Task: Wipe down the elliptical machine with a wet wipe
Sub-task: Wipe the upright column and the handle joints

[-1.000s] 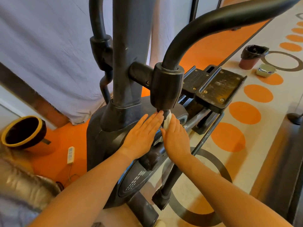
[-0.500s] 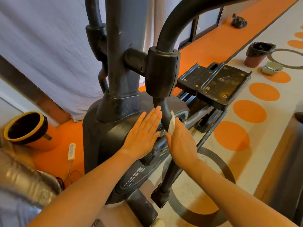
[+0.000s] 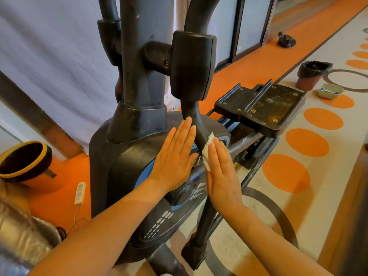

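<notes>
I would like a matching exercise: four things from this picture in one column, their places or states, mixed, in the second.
1. white wet wipe
2. left hand
3. black-lined brown bin
4. white remote control

a. on the orange floor
b. flat on the elliptical's housing
c. beside a small bowl
d. pressed to the black bar by the right hand

Pairs: 1-d, 2-b, 3-c, 4-a

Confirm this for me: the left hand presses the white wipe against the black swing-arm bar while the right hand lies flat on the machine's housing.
Not quite: the hands are swapped. In the head view the right hand presses the white wipe against the black swing-arm bar, fingers straight, while the left hand lies flat on the machine's housing.
</notes>
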Motion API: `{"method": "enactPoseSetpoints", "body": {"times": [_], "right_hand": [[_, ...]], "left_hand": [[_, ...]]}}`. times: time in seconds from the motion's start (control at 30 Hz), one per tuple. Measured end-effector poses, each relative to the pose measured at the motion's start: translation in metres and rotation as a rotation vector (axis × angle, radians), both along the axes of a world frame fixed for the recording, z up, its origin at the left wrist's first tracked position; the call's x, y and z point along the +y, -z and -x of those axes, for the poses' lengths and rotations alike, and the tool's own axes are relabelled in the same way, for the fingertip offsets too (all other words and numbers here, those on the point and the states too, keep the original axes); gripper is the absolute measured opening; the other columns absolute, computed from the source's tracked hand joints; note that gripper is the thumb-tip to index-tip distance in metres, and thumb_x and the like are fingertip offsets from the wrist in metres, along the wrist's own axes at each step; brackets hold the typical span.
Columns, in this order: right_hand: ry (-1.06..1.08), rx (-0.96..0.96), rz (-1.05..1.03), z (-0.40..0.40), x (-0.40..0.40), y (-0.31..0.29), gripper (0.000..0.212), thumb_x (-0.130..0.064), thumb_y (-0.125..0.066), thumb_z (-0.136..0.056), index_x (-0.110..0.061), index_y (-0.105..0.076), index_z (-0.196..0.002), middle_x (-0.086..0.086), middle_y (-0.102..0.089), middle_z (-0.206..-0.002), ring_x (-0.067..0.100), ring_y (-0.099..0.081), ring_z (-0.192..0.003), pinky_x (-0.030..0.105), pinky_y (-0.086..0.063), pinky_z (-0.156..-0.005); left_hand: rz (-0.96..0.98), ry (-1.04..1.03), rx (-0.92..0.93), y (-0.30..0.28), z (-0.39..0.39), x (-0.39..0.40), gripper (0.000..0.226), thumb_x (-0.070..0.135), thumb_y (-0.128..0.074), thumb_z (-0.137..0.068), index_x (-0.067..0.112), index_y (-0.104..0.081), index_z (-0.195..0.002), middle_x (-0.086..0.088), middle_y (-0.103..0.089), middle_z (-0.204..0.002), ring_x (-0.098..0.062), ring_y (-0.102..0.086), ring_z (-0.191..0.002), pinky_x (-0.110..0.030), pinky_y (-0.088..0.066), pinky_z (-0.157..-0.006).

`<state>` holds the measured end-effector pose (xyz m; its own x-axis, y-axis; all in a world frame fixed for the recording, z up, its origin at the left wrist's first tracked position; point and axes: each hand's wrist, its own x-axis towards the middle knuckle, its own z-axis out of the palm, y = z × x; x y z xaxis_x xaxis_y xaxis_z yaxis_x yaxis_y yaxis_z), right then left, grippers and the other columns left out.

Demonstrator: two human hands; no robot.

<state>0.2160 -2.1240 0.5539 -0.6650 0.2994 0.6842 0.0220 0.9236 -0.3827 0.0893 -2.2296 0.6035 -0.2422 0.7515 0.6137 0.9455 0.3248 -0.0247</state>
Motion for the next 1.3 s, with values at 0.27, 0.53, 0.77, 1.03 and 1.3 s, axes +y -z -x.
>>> {"method": "enactPoseSetpoints", "body": {"times": [0.27,0.53,0.77,1.03,1.3], "right_hand": [[0.0,0.005,0.018,-0.01,0.005,-0.001,0.058,-0.034,-0.033,-0.104,-0.003,-0.022,-0.152,0.012,-0.018,-0.162,0.029,-0.011,-0.151,0.051,-0.004,-0.123],[-0.16,0.191,0.112,-0.006,0.01,0.024,0.052,-0.03,-0.021,-0.109,-0.024,-0.005,-0.158,-0.007,-0.003,-0.165,0.025,-0.009,-0.152,0.046,-0.01,-0.123],[-0.189,0.35,0.075,-0.008,0.002,0.062,0.057,-0.022,-0.032,-0.106,-0.021,-0.008,-0.158,-0.005,-0.003,-0.165,0.03,-0.009,-0.151,0.044,-0.013,-0.122],[-0.138,0.416,0.039,-0.002,-0.005,0.077,0.054,-0.026,-0.026,-0.107,-0.019,-0.008,-0.158,-0.003,-0.005,-0.165,0.035,-0.01,-0.15,0.041,-0.012,-0.123],[-0.147,0.398,-0.02,-0.004,-0.003,0.085,0.061,-0.028,-0.032,-0.104,-0.02,-0.004,-0.158,-0.006,0.0,-0.166,0.031,-0.003,-0.151,0.035,-0.006,-0.123]], "left_hand": [[-0.091,0.021,-0.004,0.007,-0.006,0.008,0.065,0.047,-0.021,-0.107,0.002,-0.016,-0.153,-0.02,-0.015,-0.161,-0.023,-0.003,-0.152,-0.034,0.0,-0.124],[-0.101,0.153,0.049,-0.009,0.0,0.027,0.06,0.041,-0.024,-0.107,0.002,-0.026,-0.152,-0.018,-0.022,-0.161,-0.022,-0.001,-0.153,-0.037,-0.001,-0.125],[-0.031,0.289,0.288,-0.018,0.015,0.034,0.056,0.036,-0.026,-0.107,-0.002,-0.048,-0.141,-0.018,-0.042,-0.152,-0.031,-0.026,-0.146,-0.038,-0.007,-0.124],[-0.021,0.425,0.472,-0.016,0.019,0.051,0.051,0.029,-0.023,-0.105,0.004,-0.05,-0.141,-0.014,-0.045,-0.15,-0.031,-0.032,-0.146,-0.047,-0.014,-0.123],[-0.066,0.444,0.518,-0.008,0.016,0.054,0.052,0.03,-0.02,-0.106,0.003,-0.047,-0.142,-0.017,-0.046,-0.149,-0.035,-0.034,-0.143,-0.049,-0.018,-0.122]]}}
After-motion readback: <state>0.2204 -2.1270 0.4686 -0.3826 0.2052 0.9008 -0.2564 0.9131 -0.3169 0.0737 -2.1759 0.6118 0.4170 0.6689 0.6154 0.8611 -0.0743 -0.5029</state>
